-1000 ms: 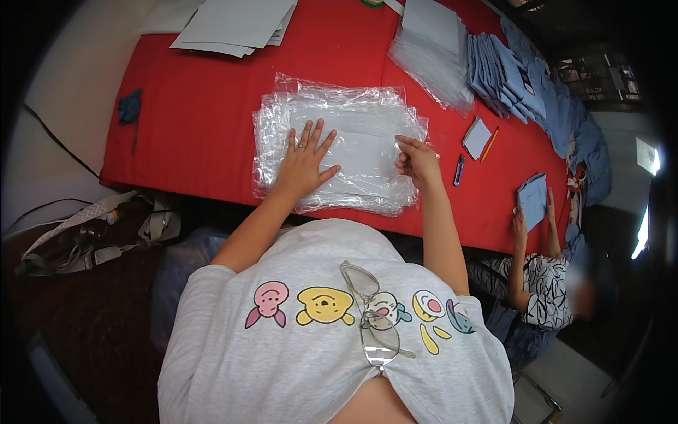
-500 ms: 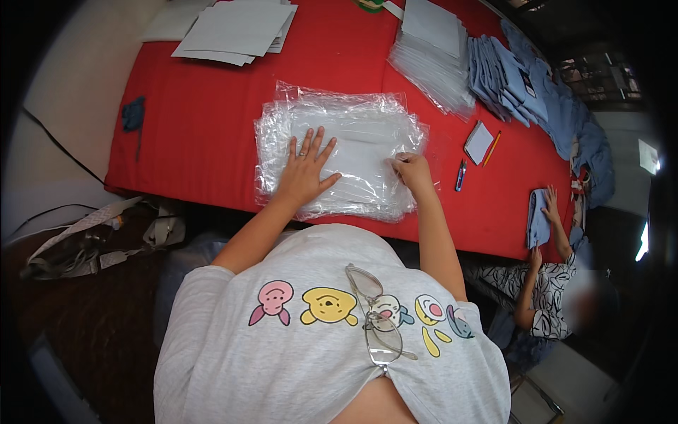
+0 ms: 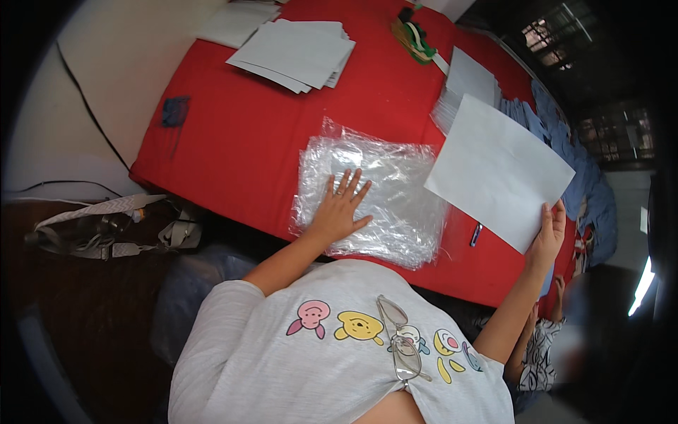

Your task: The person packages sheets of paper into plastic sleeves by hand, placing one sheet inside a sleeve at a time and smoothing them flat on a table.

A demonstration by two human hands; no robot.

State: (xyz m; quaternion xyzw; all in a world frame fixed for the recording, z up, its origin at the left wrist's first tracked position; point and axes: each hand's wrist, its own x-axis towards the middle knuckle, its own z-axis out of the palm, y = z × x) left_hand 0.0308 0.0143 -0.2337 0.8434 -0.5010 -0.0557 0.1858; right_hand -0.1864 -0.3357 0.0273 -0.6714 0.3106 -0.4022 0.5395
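Note:
My left hand [image 3: 340,215] lies flat, fingers spread, on a loose stack of clear plastic bags [image 3: 402,212] near the table's front edge. To the right, my right hand [image 3: 547,237] grips a large white sheet of paper or thin card [image 3: 501,166] by its near right corner, thumb on top. The sheet is raised and slanted over the right part of the table. It covers part of the things behind and beneath it, and its left corner reaches over the bags' right edge.
White sheets [image 3: 293,56] are piled at the far left of the red-covered table [image 3: 233,134]. Far right are a green tape dispenser [image 3: 415,39], stacked plastic-covered sheets [image 3: 470,74] and blue garments [image 3: 597,191]. A small blue tool [image 3: 476,234] lies beside the raised sheet. Another person [image 3: 540,353] sits at right.
My right hand has left the bags' right side and moved right, now holding up the white sheet. My left hand still presses on the bags. The whole view has shifted and turned.

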